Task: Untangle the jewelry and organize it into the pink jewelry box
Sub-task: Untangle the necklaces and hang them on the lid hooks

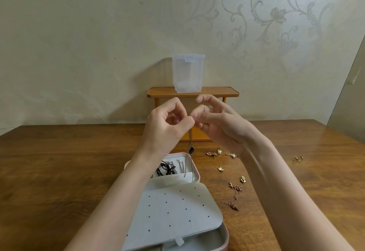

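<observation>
Pinching a thin silver necklace (190,140) between their fingertips, the left hand (165,124) and right hand (214,121) meet above the table (59,161). Its dark pendant dangles just beyond the open pink jewelry box (197,168). A rose-gold chain (233,196) lies right of the box.

Pink jewelry box (194,163) with grey dotted flap (173,209), brown wooden table (59,161)

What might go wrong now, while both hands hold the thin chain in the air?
The dark pendant hangs low from the chain pinched by the left hand and right hand; it may catch the pink jewelry box. A forearm might sweep the loose earrings or rose-gold chain.
</observation>
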The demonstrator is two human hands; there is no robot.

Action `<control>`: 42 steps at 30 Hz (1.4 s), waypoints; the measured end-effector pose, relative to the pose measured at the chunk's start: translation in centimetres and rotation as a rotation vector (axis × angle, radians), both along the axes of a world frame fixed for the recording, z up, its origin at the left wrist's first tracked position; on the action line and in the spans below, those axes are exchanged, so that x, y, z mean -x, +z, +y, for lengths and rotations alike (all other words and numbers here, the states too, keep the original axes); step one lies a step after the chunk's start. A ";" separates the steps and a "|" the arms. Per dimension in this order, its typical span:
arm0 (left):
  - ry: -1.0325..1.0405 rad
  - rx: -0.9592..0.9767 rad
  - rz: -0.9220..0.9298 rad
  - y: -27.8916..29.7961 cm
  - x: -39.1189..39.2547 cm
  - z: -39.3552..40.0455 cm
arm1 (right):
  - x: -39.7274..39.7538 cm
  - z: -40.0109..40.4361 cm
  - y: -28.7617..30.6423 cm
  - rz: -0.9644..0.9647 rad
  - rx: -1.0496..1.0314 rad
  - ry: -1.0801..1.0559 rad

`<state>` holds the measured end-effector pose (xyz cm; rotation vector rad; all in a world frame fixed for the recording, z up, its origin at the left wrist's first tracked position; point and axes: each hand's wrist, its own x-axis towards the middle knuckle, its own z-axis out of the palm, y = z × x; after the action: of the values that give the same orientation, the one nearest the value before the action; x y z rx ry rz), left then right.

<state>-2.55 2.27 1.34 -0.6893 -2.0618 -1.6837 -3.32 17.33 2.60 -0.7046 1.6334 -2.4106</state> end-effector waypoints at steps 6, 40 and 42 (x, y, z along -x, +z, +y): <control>-0.254 -0.488 -0.576 0.4 -0.5 0.9 | 0.1 -1.4 -0.2 0.043 0.052 -0.137; -0.025 0.262 0.004 0.2 -0.4 -0.3 | -0.1 0.7 0.4 -0.224 -0.092 -0.111; -0.052 0.213 -0.035 0.1 -0.2 -0.3 | -0.2 0.8 0.5 -0.215 -0.090 -0.100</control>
<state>-2.32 1.99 1.43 -0.7912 -2.2895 -1.5268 -3.13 18.12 3.06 -0.3435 1.7118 -2.3647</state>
